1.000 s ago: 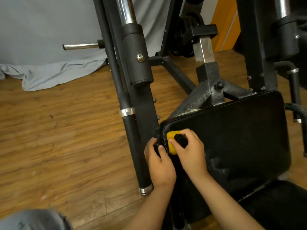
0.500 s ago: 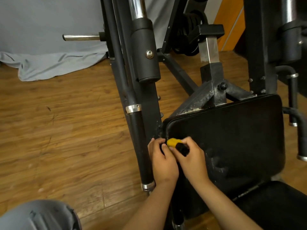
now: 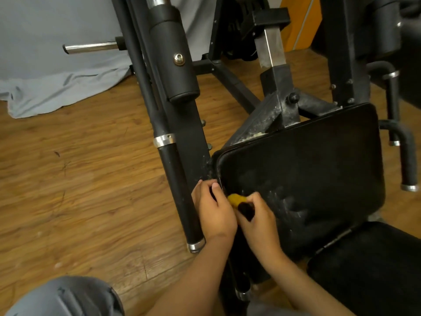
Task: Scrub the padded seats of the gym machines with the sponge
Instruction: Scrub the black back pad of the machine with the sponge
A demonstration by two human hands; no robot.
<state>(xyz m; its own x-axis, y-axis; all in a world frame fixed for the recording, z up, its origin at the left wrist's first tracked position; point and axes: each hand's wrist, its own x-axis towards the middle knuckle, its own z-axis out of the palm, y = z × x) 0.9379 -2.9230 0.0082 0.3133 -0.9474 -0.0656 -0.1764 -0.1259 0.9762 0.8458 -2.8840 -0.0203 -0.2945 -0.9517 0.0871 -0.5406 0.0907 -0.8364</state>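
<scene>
At the near left corner of the black padded seat, seen from the head camera, the right hand grasps a yellow sponge, fingers and thumb curled round it. A dark part of the sponge shows between thumb and fingers, and the yellow end pokes out to the left. The sponge presses against the pad close to its left edge, low on the tilted surface. Pale smears mark the pad just right of the hand.

Just left of it, touching the right hand, the left hand sits at the pad's rim with its fingers bent toward the gap beside the frame; whether they clasp the rim I cannot tell.

A black handle bar with a silver end cap slants down just left of the left hand. A second black cushion lies at the near right, below the pad. Wooden floor spreads to the left, with a grey cloth heaped at the far left. A knee in grey fabric shows at the near left edge
</scene>
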